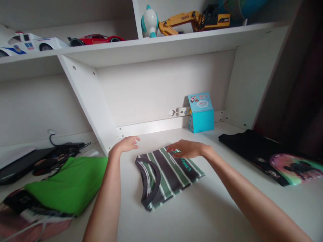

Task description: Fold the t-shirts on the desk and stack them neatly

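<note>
A folded striped shirt (168, 176), dark grey with green and white stripes, lies on the white desk (207, 215) in front of me. My right hand (188, 149) rests palm down on the shirt's far edge, fingers loosely stretched. My left hand (127, 144) hovers just left of the shirt's far corner, fingers slightly curled and apart, holding nothing.
A green garment (69, 185) lies on a pile at the left, with a laptop (17, 164) and cables behind it. A black shirt with a pink print (272, 158) lies at the right. A small blue calendar (202, 114) stands at the back. Toy cars and an excavator (194, 20) sit on the shelf.
</note>
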### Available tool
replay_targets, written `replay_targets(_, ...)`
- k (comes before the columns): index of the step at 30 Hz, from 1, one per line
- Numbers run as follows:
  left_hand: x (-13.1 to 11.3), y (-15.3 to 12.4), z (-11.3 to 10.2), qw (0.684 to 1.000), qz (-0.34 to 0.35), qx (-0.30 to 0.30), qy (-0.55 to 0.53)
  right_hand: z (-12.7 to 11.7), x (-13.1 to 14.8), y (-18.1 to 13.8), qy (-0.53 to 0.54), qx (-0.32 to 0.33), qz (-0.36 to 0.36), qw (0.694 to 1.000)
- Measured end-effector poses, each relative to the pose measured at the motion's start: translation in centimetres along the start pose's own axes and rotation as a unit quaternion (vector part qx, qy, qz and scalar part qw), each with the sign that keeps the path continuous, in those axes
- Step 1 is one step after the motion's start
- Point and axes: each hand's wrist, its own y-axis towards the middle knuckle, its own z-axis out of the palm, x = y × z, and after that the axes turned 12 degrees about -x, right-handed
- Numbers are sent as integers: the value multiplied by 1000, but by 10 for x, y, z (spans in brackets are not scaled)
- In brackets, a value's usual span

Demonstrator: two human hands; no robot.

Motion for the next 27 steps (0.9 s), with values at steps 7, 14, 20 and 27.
replay_targets(7, -24, -3, 7, 998, 43, 24, -28, 41, -57, 7, -71, 26, 75, 994)
replay_targets(14, -54, -10, 28, 994, 94, 54, -4, 56, -41, -55, -210, -71, 183, 958)
replay_targets(20, -88, -26, 65, 978, 154, 128, 50, 59, -82, -138, -234, -172, 209, 934)
replay_targets(27, -136, -80, 117, 937, 298, 132, 125, 29, -141, -184, -164, -203, 332, 906)
